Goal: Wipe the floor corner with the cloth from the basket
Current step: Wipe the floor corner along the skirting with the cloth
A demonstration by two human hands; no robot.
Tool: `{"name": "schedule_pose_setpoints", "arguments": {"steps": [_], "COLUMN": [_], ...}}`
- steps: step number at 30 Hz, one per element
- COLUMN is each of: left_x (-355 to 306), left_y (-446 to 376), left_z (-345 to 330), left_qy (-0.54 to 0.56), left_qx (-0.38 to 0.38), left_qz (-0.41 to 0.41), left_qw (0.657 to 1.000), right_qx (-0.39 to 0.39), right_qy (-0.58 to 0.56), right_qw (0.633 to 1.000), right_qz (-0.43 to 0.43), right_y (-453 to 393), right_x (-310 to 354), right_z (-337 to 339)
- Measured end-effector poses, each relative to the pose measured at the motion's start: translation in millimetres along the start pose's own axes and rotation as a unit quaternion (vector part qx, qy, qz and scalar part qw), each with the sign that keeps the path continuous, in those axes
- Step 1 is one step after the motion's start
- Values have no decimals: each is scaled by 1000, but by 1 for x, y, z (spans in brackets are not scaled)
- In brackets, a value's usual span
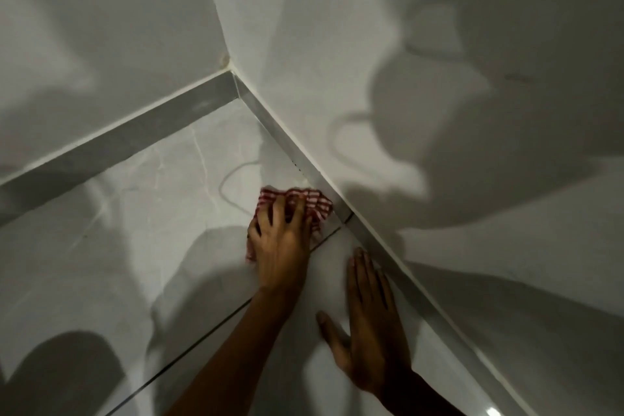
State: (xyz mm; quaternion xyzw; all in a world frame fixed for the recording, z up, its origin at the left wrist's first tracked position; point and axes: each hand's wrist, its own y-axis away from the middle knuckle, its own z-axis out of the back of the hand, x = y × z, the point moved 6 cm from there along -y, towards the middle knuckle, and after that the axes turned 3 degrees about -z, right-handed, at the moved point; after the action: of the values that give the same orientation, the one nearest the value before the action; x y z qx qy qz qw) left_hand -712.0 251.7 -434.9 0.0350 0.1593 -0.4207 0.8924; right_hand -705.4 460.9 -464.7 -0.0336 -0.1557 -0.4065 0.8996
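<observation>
Left hand [280, 240] presses spread fingers on the red-striped cloth [304, 203] on the floor [135, 246] beside the right skirting [324, 179], right hand [368, 324] flat and empty as brace; best push firmly along the skirting into the corner [236, 94].
</observation>
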Motion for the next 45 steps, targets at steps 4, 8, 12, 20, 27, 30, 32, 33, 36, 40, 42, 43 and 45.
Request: {"name": "schedule_pose_setpoints", "arguments": {"steps": [4, 8, 12, 20, 27, 30, 32, 33, 36, 40, 42, 43, 45], "left_x": [-31, -11, 24, 4, 41, 8, -5, -5, 13, 20, 3, -4, -7], "left_y": [11, 36, 4, 3, -10, -18, -7, 1, 18, 5, 4, 7, 16], "left_z": [-11, 0, 9, 5, 21, 9, 4, 5, 14, 14, 4, 0, -2], "left_qy": [96, 66, 46, 48, 28, 38, 46, 45, 41, 16, 24, 28, 30], "left_qx": [-1, 19, -27, 27, 18, 54, 68, 68, 69, 28, 38, 57, 78], "left_qz": [-41, -225, -177, -261, -204, -174, -186, -221, -347, -280, -225, -222, -282], "left_qw": [995, 972, 983, 964, 978, 983, 979, 972, 935, 960, 973, 973, 956], "right_qx": [-19, -42, -47, -32, -33, -52, -58, -59, -50, -51, -56, -59, -61], "right_qy": [7, 4, 6, 2, 3, -5, -6, -3, 2, 2, 8, 9, 15], "right_qw": [1000, 999, 999, 999, 999, 999, 998, 998, 999, 999, 998, 998, 998], "right_qz": [-3, 7, -1, 4, -1, 0, 0, -2, -2, 3, -2, -7, -10], "right_y": [1, 4, 4, 3, 3, 5, 6, 6, 5, 4, 4, 4, 7], "right_x": [4, 6, 4, 5, 5, 5, 5, 5, 4, 5, 5, 5, 2], "right_z": [5, 8, 5, 6, 6, 7, 7, 6, 5, 6, 6, 5, 3]}}
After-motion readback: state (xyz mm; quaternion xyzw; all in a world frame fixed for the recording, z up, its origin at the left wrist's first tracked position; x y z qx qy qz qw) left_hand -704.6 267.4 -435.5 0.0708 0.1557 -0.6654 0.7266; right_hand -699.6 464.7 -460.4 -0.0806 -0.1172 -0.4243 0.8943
